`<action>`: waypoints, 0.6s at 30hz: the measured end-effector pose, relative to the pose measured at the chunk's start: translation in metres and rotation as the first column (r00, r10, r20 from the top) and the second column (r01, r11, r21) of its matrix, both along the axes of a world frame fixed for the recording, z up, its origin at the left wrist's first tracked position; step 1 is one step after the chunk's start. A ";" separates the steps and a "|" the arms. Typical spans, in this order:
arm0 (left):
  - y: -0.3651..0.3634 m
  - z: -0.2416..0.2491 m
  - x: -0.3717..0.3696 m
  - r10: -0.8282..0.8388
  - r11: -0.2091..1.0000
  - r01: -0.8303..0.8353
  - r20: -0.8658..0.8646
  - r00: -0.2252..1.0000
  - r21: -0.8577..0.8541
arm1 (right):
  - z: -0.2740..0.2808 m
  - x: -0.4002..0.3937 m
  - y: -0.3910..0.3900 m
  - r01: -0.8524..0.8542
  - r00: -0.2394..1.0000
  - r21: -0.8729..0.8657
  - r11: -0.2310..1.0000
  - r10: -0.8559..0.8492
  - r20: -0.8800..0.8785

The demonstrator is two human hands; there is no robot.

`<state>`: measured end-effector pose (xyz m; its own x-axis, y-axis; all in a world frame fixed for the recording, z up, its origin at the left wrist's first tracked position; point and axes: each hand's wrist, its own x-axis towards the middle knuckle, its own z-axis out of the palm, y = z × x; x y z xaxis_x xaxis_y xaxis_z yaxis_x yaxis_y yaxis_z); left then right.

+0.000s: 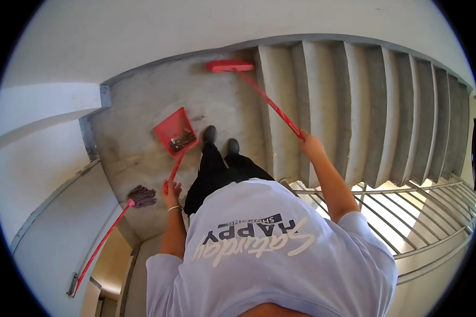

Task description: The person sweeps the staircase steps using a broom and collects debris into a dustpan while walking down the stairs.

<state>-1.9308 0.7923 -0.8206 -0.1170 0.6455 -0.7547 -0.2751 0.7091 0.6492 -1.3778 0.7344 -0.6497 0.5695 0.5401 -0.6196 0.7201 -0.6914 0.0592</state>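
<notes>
My right hand (312, 146) is closed around the end of a red broom's handle. The broom (230, 65) reaches away to the far side of the landing, its head on the floor beside the lowest visible step, near the wall. In my left hand (171, 193), fingers wrapped round it, is the handle of a red long-handled dustpan (170, 126). A small heap of dark debris (182, 141) lies in the pan, at the handle end. The pan is just left of my feet, at floor level.
Concrete stairs (322, 105) run off to the right, with a metal railing (407, 206) along their near side. At the left, a mop (143, 196) with a red handle leans by a pale door (63, 227) with a metal handle. White walls border the landing floor (137, 116).
</notes>
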 end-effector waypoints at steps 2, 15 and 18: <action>0.000 -0.005 -0.005 0.182 0.983 -0.178 0.157 0.971 -0.037 | 0.008 0.001 -0.004 0.013 0.998 0.115 0.993 -0.005 -0.070; 0.039 0.010 0.009 -0.056 0.987 0.007 -0.296 0.954 -0.163 | 0.023 -0.029 -0.069 0.123 0.893 0.039 0.992 -0.094 -0.440; 0.049 0.004 0.009 -0.144 0.978 0.072 -0.377 0.915 -0.198 | -0.008 -0.017 -0.077 -0.215 0.950 0.195 0.957 0.252 -0.187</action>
